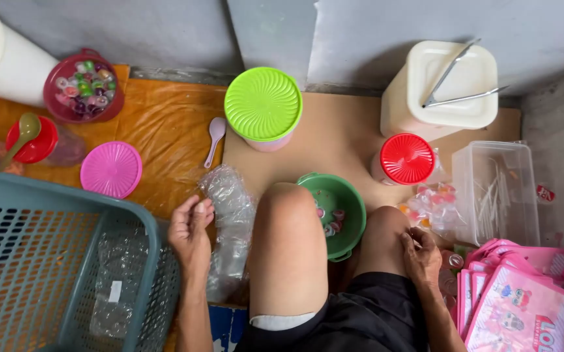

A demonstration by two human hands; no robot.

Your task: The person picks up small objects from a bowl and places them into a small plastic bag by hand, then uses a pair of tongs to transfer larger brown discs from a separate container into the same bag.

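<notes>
So our left hand [190,234] pinches the clear plastic bag stack [230,221] on the floor beside our knee: light, floppy, slippery, best grabbed at an edge. Right hand [420,255] curled near small wrapped candies [433,205], grip unclear.

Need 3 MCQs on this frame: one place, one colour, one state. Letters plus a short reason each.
1. Where do the metal tongs lie?
A in the green bowl
B on the cream container's lid
C in the teal basket

2. What colour is the lid lying flat on the orange sheet?
A pink
B blue
C black

3. What is the left hand touching?
A the spoon
B the red lid
C a clear plastic bag

Answers:
B, the tongs rest on the cream container.
A, the loose lid is pink.
C, its fingers sit on the clear plastic bag.
</notes>
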